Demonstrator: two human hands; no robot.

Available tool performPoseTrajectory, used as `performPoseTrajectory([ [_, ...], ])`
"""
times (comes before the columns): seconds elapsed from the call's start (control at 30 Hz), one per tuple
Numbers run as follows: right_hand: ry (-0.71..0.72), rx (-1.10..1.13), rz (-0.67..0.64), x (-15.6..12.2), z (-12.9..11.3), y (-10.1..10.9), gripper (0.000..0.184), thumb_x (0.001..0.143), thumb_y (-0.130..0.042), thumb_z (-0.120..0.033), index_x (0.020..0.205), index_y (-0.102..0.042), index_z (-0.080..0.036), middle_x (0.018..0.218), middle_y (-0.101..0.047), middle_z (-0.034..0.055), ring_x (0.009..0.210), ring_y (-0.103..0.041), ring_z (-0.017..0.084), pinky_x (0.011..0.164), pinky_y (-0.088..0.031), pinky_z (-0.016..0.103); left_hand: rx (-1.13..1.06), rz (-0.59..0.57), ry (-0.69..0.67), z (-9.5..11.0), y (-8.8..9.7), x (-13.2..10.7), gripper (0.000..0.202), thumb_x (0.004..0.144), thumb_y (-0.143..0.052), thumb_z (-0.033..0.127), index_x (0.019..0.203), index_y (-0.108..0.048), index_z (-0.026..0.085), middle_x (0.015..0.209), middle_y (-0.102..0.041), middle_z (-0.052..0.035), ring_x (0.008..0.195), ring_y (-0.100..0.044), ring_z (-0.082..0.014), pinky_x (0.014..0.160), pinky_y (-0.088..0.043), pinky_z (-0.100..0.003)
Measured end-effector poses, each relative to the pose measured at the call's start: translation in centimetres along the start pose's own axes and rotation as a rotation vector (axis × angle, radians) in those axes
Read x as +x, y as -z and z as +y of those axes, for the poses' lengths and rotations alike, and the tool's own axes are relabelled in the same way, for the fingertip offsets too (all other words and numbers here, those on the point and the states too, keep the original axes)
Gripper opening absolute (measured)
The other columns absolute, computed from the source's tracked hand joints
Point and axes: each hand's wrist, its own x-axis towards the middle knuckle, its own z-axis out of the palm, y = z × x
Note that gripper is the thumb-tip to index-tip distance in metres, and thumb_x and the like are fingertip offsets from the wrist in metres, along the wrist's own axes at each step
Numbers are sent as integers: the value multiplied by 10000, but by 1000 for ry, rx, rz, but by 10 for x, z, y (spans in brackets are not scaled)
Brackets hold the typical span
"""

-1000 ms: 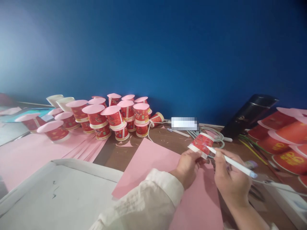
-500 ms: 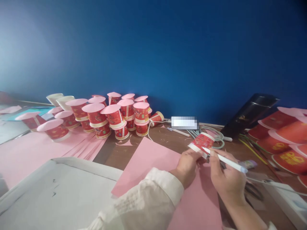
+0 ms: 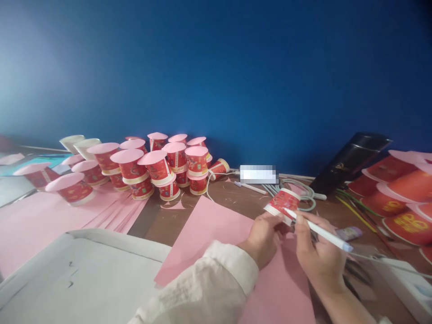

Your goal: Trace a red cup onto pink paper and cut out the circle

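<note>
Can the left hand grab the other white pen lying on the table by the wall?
Probably not right now: the left hand is full, gripping the red paper cup. The lying pen sits just past it with nothing between, so the way looks free once it lets go.

Lower right: clasping a tilted red cup (image 3: 282, 203) in the left grip (image 3: 265, 234) over pink paper (image 3: 209, 225), holding a white pen (image 3: 324, 232) in the right grip (image 3: 320, 261), tip against the cup. Mid-left: piled cups (image 3: 158, 168) on the desk (image 3: 236, 198).
</note>
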Motion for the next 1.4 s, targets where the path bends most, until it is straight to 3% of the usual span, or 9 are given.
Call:
performPoseTrajectory([
  [0.17, -89, -51, 63, 1, 4, 6, 227, 944, -522, -351, 975, -674, -186, 866, -697, 105, 755, -659, 225, 715, -536, 365, -112, 23, 38, 0, 6, 5, 246, 649, -746, 179, 870, -677, 97, 816, -643, -72, 644, -526, -128, 704, -425, -291],
  [0.57, -66, -58, 13, -2, 5, 4, 272, 940, -516, -380, 933, -689, -170, 807, -712, 88, 721, -664, 209, 648, -508, 304, -104, -22, 24, -1, 7, 6, 251, 652, -757, 180, 882, -687, 107, 843, -663, -71, 705, -552, -130, 729, -430, -274],
  [0.83, -22, -141, 4, -1, 7, 3, 277, 953, -497, -372, 932, -681, -166, 836, -720, 89, 765, -682, 210, 675, -503, 289, -110, 21, 42, -1, 7, 7, 242, 658, -734, 160, 887, -687, 97, 832, -657, -74, 688, -545, -126, 705, -439, -267],
  [1.2, -39, -12, -79, -1, 6, 2, 276, 945, -507, -393, 947, -677, -176, 852, -724, 80, 743, -681, 198, 703, -522, 307, -58, 16, -1, 2, 2, 2, 271, 633, -781, 218, 866, -694, 113, 834, -668, -73, 709, -555, -135, 735, -438, -274],
  [1.4, -15, -51, -23, 0, 4, 3, 259, 943, -517, -373, 960, -674, -168, 846, -723, 80, 722, -676, 188, 679, -522, 288, 7, -36, -35, 2, -1, -3, 275, 599, -801, 255, 810, -707, 105, 853, -674, -91, 736, -551, -148, 751, -417, -288],
])
